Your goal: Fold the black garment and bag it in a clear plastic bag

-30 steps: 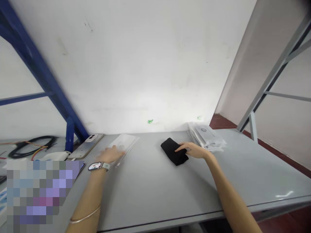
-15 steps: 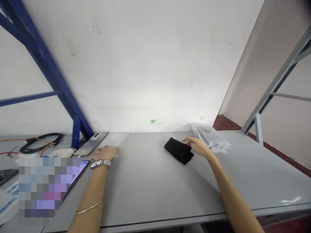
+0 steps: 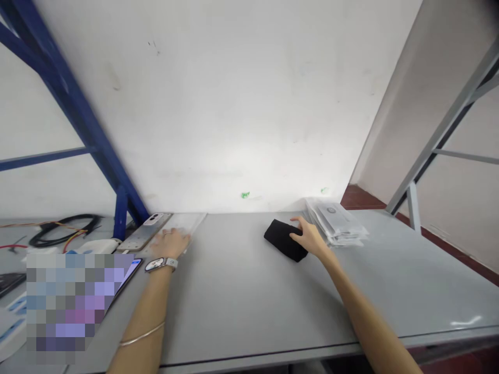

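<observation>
My left hand [image 3: 171, 242] lies flat, fingers spread, on a clear plastic bag [image 3: 187, 222] at the back left of the grey table [image 3: 249, 296]. A watch sits on that wrist. My right hand [image 3: 307, 236] rests on the right end of a folded black cloth [image 3: 284, 239], fingers curved over it. A stack of clear packets [image 3: 335, 221] lies just right of that hand.
A phone [image 3: 145, 231] lies beside the plastic bag. Another phone with a lit screen [image 3: 128, 272] is nearer me. Black and coloured cables [image 3: 62, 234] lie far left by a blue frame post [image 3: 120, 215]. A white wall stands behind the table.
My left hand slid the plastic bag back and left toward the phone. My right hand lifted off the black cloth, reached toward the packets, then came back onto the cloth.
</observation>
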